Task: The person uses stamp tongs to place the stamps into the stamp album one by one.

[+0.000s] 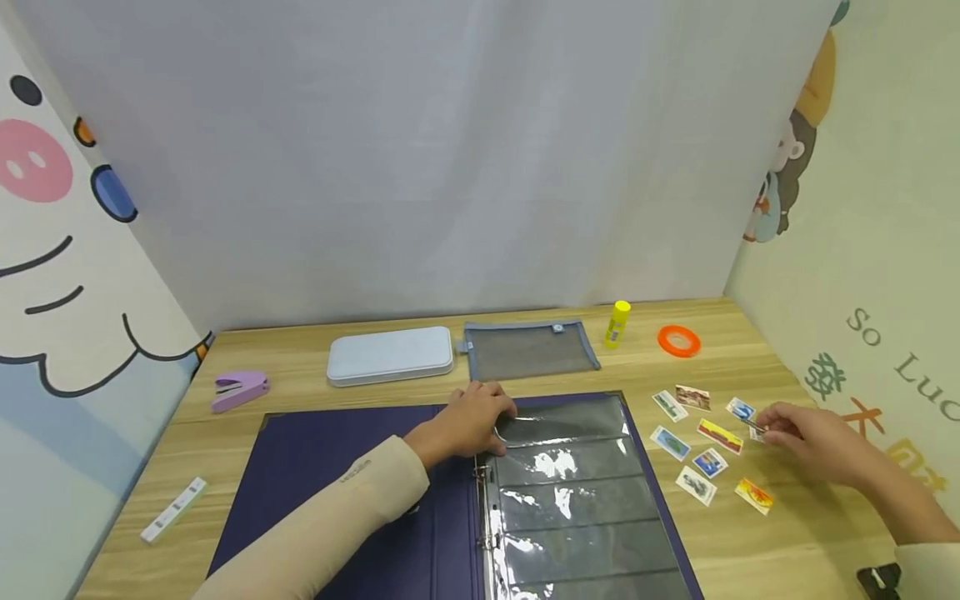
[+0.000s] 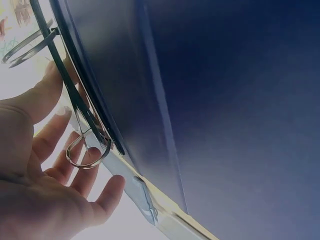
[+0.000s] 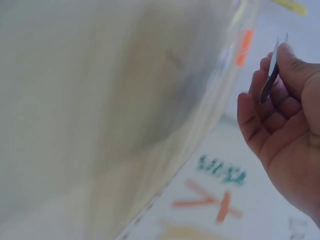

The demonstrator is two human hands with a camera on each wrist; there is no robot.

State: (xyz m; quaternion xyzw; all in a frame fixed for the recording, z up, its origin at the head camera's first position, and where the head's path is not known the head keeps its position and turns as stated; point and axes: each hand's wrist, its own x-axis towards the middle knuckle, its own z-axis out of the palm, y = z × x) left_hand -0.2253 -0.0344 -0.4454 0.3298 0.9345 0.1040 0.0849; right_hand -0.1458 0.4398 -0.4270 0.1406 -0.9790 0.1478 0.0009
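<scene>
An album (image 1: 360,467) with dark blue covers and ring binding lies spread on the table. On its right side is a dark page (image 1: 577,492) with clear strip pockets. My left hand (image 1: 468,421) rests at the page's upper left corner by the rings (image 2: 90,152), fingers loosely bent. My right hand (image 1: 806,442) pinches metal tweezers (image 3: 272,75) between thumb and fingers. The tweezers' tips are near a blue stamp (image 1: 741,408); whether they touch it I cannot tell. Another stamp (image 1: 754,434) is partly hidden by that hand. Several more stamps lie around, including a red-yellow one (image 1: 720,436).
Behind the album are a white case (image 1: 390,357), a grey mesh zip pouch (image 1: 528,350), a yellow glue stick (image 1: 617,325) and an orange tape roll (image 1: 678,341). At left lie a purple stapler (image 1: 238,390) and a white strip-shaped item (image 1: 173,510). A curtain (image 1: 465,167) hangs behind the table.
</scene>
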